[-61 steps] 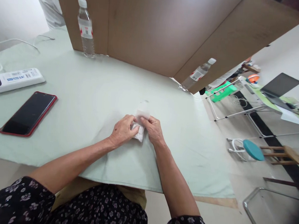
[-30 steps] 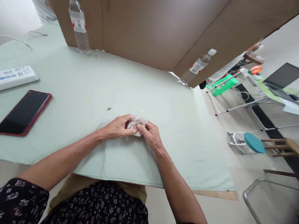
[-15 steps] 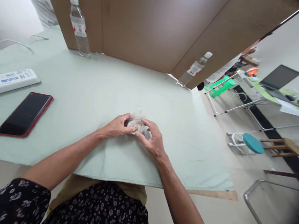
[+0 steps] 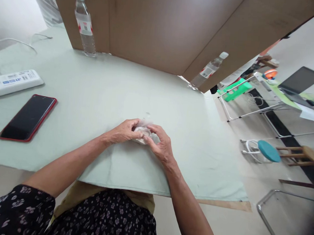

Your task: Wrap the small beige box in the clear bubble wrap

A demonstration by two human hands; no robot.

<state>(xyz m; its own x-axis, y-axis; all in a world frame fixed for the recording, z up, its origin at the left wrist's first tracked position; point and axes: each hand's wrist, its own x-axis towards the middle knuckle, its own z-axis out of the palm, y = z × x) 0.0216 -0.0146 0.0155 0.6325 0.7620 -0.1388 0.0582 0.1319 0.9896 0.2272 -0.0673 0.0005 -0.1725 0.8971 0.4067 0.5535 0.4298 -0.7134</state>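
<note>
Between my two hands is a small round bundle in clear plastic wrap (image 4: 142, 135), pale inside, close to the table's front edge. My left hand (image 4: 125, 131) grips its left side, with the thumb laid across the front. On the right side my right hand (image 4: 159, 141) holds it between a bent thumb and fingers. Loose see-through plastic stands up at the back of the bundle. What exactly the wrap contains is too blurred to name. A pale green cloth (image 4: 102, 89) covers the table under both hands.
To the left lie a black phone with a red case (image 4: 28, 118) and a white power strip or adapter (image 4: 17, 82). Water bottles stand at the back left (image 4: 85, 28) and back right (image 4: 209, 71), against a brown cardboard panel (image 4: 157, 29). Stools and a laptop table are farther right.
Both hands stay on the plastic-wrapped bundle, and the fingers of the right hand have closed in slightly over it. The view has shifted a little.
</note>
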